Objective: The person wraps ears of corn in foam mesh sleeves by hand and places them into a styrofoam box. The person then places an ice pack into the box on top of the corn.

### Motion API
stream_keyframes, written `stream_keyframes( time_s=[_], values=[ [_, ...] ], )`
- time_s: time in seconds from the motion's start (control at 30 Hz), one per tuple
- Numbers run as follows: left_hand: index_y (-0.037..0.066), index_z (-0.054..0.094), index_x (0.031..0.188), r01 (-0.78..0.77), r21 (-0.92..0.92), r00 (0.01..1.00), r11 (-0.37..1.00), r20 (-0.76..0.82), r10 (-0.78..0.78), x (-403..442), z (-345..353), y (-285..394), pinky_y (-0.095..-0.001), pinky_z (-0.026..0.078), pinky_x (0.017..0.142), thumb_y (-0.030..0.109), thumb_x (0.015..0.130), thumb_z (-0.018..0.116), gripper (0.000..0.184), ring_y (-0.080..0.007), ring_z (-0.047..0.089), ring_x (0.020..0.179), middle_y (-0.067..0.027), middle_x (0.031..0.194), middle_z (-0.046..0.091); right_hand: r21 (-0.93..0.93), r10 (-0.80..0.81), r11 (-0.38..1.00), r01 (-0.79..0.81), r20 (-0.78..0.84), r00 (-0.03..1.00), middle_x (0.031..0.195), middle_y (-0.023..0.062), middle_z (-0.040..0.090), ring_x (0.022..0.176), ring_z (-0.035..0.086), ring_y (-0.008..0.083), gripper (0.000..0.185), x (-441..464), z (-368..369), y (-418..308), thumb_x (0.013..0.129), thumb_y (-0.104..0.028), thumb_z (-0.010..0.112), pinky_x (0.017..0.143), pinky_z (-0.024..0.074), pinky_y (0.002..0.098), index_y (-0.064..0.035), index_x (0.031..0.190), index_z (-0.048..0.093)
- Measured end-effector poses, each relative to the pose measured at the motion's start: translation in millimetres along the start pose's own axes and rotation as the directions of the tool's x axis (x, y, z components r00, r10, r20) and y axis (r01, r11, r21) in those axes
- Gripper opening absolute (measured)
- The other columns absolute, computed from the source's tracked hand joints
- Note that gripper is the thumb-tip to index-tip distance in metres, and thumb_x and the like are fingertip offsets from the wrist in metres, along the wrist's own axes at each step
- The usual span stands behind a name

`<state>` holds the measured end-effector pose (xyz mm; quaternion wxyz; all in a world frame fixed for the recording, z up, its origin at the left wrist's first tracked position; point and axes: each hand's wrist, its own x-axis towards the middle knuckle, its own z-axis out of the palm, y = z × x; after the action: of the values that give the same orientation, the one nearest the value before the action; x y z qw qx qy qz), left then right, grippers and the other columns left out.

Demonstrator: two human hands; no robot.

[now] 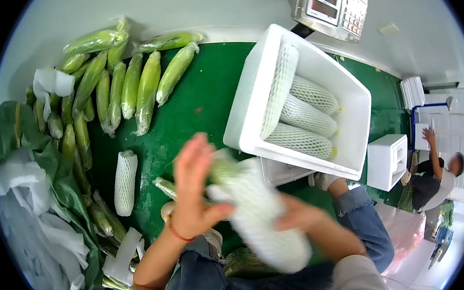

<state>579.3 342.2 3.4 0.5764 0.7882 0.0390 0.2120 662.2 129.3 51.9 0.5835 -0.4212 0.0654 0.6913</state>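
My right hand (pixel 300 215) grips a white foam net sleeve that covers most of an ear of corn (pixel 268 217), blurred by motion and tilted over my lap. The green end of the ear shows at its upper left. Beside that end, my left hand (pixel 192 187) is open, fingers stretched upward and thumb apart; whether the thumb touches the sleeve, I cannot tell. Another netted ear (pixel 126 183) lies on the green surface to the left. Several netted ears (pixel 307 116) rest in a white foam box (pixel 236 121) at the upper right.
Several plastic-wrapped green ears of corn (pixel 148 91) lie at the upper left. White foam sleeves (pixel 44 209) fill a green bag (pixel 66 176) on the left. A lit digital scale display (pixel 332 6) stands behind the box. Another person (pixel 436 180) works at far right near foam boxes (pixel 387 162).
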Motion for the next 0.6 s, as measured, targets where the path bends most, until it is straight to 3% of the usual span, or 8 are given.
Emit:
stream_keyframes(
  time_s=[0.1, 0.2, 0.27, 0.3, 0.37, 0.47, 0.53, 0.6],
  values=[
    [0.020, 0.046, 0.136, -0.443, 0.385, 0.889, 0.810, 0.307, 0.340, 17, 31, 6, -0.0523, 0.027, 0.106, 0.047, 0.074, 0.069, 0.072, -0.0342, 0.035, 0.131, -0.0124, 0.142, 0.039, -0.303, -0.554, 0.831, 0.466, -0.383, 0.739, 0.119, 0.0151, 0.058, 0.109, 0.057, 0.0259, 0.096, -91, -34, -49, 0.044, -0.007, 0.082, 0.095, 0.0457, 0.0380, 0.0057, 0.131, 0.044],
    [0.030, 0.048, 0.133, -0.455, 0.577, 0.891, 0.678, 0.290, 0.350, 27, 72, -11, -0.0549, 0.027, 0.107, 0.028, 0.079, 0.062, 0.055, -0.0255, 0.034, 0.133, -0.0027, 0.142, 0.041, -0.918, -0.728, 0.387, -0.083, -0.360, 0.583, 0.127, 0.0203, 0.052, 0.113, 0.055, 0.0301, 0.096, -86, -70, -114, 0.053, -0.012, 0.078, 0.100, 0.0413, 0.0382, 0.0047, 0.138, 0.036],
    [0.030, 0.048, 0.132, -0.459, 0.620, 0.881, 0.637, 0.223, 0.418, 32, 80, -23, -0.0546, 0.026, 0.109, 0.020, 0.082, 0.056, 0.052, -0.0209, 0.034, 0.132, 0.0012, 0.142, 0.041, -0.895, -0.625, -0.204, -0.396, -0.193, 0.757, 0.132, 0.0224, 0.049, 0.117, 0.052, 0.0319, 0.094, -61, -145, -115, 0.061, -0.022, 0.077, 0.102, 0.0388, 0.0362, 0.0029, 0.140, 0.033],
    [0.030, 0.048, 0.132, -0.435, 0.604, 0.889, 0.667, 0.170, 0.426, 31, 83, -25, -0.0541, 0.026, 0.110, 0.017, 0.084, 0.053, 0.051, -0.0193, 0.034, 0.132, 0.0023, 0.142, 0.041, -0.885, -0.528, -0.241, -0.398, -0.224, 0.819, 0.132, 0.0240, 0.049, 0.121, 0.049, 0.0351, 0.095, -36, -162, -97, 0.061, -0.030, 0.078, 0.103, 0.0364, 0.0400, 0.0015, 0.140, 0.034],
    [0.029, 0.050, 0.131, -0.430, 0.560, 0.894, 0.708, 0.153, 0.422, 27, 75, -22, -0.0532, 0.025, 0.110, 0.019, 0.084, 0.052, 0.048, -0.0180, 0.035, 0.131, 0.0011, 0.141, 0.042, -0.930, -0.412, 0.185, -0.317, -0.366, 0.835, 0.130, 0.0257, 0.048, 0.122, 0.046, 0.0383, 0.093, -21, -126, -113, 0.063, -0.037, 0.077, 0.103, 0.0346, 0.0425, 0.0003, 0.138, 0.037],
    [0.026, 0.057, 0.122, -0.500, 0.486, 0.855, 0.717, 0.145, 0.498, 25, 58, -33, -0.0536, 0.032, 0.106, 0.021, 0.081, 0.059, 0.042, -0.0219, 0.046, 0.122, -0.0044, 0.134, 0.048, -0.952, -0.561, -0.187, -0.240, -0.097, 0.822, 0.123, 0.0248, 0.052, 0.113, 0.051, 0.0387, 0.077, -23, -128, -102, 0.072, -0.034, 0.070, 0.099, 0.0383, 0.0419, 0.0009, 0.135, 0.041],
    [0.023, 0.060, 0.115, -0.292, 0.506, 0.954, 0.812, 0.094, 0.284, 21, 13, -50, -0.0530, 0.036, 0.099, 0.025, 0.073, 0.068, 0.043, -0.0291, 0.051, 0.112, -0.0106, 0.127, 0.051, -0.899, -0.704, -0.373, -0.231, 0.112, 0.702, 0.116, 0.0245, 0.055, 0.107, 0.053, 0.0398, 0.064, -29, -106, -98, 0.079, -0.031, 0.064, 0.096, 0.0398, 0.0444, 0.0009, 0.131, 0.044],
    [0.015, 0.058, 0.115, 0.157, 0.773, 0.987, 0.614, -0.133, -0.085, 3, -48, -67, -0.0544, 0.037, 0.095, 0.026, 0.059, 0.082, 0.062, -0.0379, 0.047, 0.113, -0.0172, 0.126, 0.049, -0.875, -0.788, -0.444, -0.194, 0.278, 0.550, 0.109, 0.0236, 0.057, 0.100, 0.055, 0.0400, 0.051, -37, -73, -82, 0.083, -0.025, 0.058, 0.091, 0.0418, 0.0473, 0.0002, 0.126, 0.048]
  ],
)
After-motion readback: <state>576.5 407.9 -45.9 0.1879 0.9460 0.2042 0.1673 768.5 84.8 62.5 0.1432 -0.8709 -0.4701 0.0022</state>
